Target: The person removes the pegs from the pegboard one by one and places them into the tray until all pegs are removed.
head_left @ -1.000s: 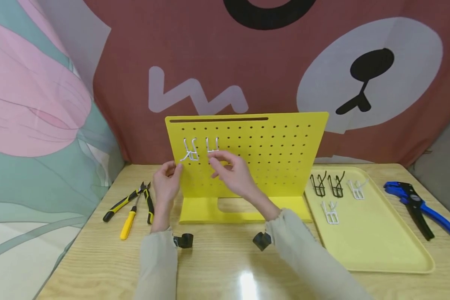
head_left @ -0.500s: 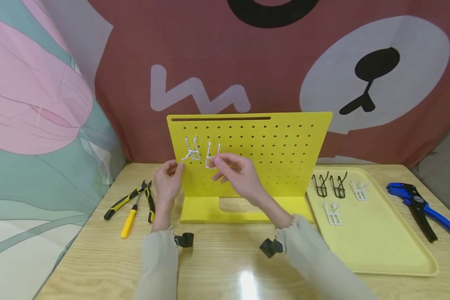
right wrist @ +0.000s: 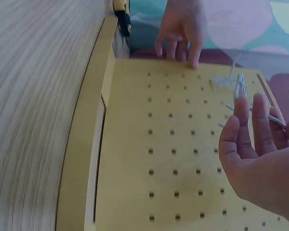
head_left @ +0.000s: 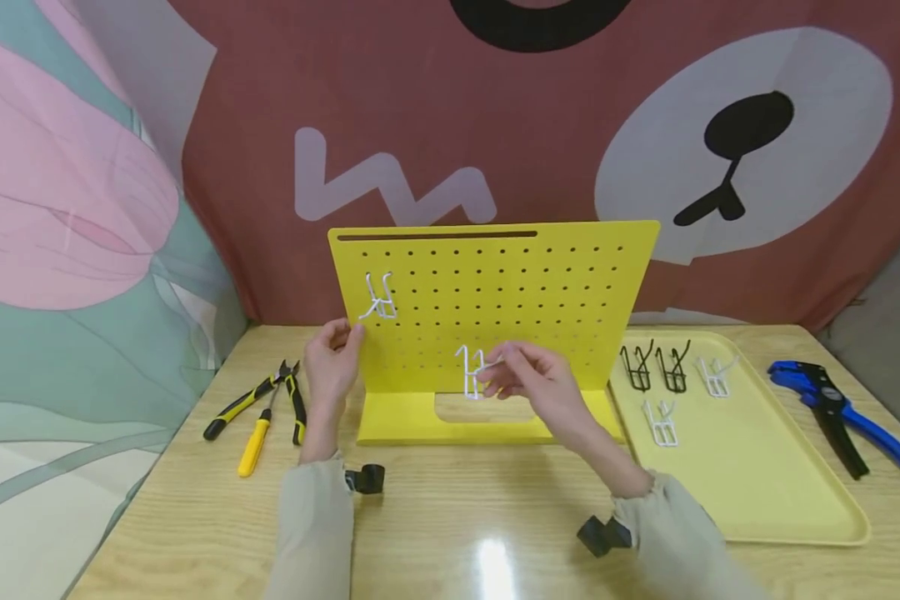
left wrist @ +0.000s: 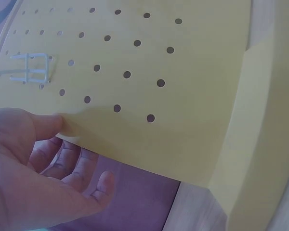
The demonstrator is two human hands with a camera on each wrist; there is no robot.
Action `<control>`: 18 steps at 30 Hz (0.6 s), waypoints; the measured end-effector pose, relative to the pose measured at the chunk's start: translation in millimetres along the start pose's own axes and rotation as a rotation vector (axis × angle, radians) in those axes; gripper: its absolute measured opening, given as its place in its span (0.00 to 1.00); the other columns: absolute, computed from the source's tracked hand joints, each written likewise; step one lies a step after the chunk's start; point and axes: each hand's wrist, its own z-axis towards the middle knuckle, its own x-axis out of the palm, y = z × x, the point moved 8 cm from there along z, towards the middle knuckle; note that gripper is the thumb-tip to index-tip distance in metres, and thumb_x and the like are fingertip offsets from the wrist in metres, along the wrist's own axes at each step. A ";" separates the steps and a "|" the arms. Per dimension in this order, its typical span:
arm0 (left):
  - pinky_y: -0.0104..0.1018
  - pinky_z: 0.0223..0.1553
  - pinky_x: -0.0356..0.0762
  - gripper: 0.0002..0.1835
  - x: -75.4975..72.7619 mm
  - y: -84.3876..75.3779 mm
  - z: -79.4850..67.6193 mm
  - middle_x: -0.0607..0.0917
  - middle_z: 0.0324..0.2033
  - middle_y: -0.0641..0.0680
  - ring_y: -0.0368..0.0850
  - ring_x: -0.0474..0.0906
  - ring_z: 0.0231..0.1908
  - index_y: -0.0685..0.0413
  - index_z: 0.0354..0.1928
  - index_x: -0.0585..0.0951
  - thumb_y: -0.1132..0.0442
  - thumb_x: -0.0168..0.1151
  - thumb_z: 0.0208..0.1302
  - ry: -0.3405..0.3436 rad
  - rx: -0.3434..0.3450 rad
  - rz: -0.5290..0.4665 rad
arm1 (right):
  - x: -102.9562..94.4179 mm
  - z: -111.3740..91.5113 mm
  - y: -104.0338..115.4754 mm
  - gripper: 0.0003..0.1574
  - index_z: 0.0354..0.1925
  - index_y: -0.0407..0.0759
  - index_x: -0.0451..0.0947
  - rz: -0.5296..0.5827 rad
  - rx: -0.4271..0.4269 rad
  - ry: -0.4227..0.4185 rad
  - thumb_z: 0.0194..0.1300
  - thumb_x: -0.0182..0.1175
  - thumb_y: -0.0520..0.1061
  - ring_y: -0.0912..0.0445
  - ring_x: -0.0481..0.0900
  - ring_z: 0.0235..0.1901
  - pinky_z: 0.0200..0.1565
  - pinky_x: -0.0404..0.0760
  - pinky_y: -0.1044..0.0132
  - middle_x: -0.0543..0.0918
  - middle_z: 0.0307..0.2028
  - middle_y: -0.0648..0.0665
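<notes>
A yellow pegboard (head_left: 540,308) stands upright on its base. My left hand (head_left: 332,358) grips its left edge; in the left wrist view the thumb (left wrist: 48,126) lies on the front face and the fingers sit behind the edge. One white wire hook (head_left: 381,296) hangs in the holes at the board's upper left. My right hand (head_left: 536,379) pinches another white wire hook (head_left: 471,375) by its prong, in front of the lower middle of the board. In the right wrist view the fingers partly cover this held hook (right wrist: 240,89).
A pale yellow tray (head_left: 757,492) on the right carries two black hooks (head_left: 673,371) and two white hooks (head_left: 663,425). Blue wire strippers (head_left: 832,408) lie beyond it. On the left are cutting pliers (head_left: 300,408) and a yellow-handled screwdriver (head_left: 253,450).
The second white hook has come off the board, where it was beside the first one. My right hand has carried it down and to the right. My left hand stays at the edge.
</notes>
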 end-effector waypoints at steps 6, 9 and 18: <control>0.38 0.48 0.74 0.16 -2.3 -1.0 0.9 0.81 0.44 0.65 0.51 0.76 0.46 0.68 0.50 0.78 0.63 0.60 0.66 -0.007 0.012 -0.001 | -42.0 -7.2 3.9 0.21 0.43 0.29 0.76 -0.091 -0.028 -0.033 0.75 0.47 0.47 0.55 0.81 0.25 0.27 0.79 0.68 0.87 0.32 0.47; 0.37 0.47 0.74 0.15 -2.4 -1.3 0.9 0.81 0.44 0.65 0.51 0.77 0.45 0.68 0.50 0.79 0.63 0.60 0.67 -0.009 0.014 0.010 | -61.0 -12.6 6.6 0.21 0.41 0.29 0.77 -0.106 -0.042 -0.039 0.75 0.48 0.47 0.55 0.81 0.25 0.27 0.79 0.68 0.86 0.31 0.46; 0.33 0.45 0.74 0.15 -1.2 -1.7 -1.1 0.81 0.42 0.65 0.50 0.77 0.43 0.68 0.49 0.79 0.63 0.60 0.66 -0.013 0.022 0.018 | -111.1 -36.3 7.2 0.20 0.42 0.29 0.77 -0.122 -0.037 -0.079 0.75 0.48 0.46 0.55 0.82 0.25 0.27 0.79 0.69 0.87 0.31 0.47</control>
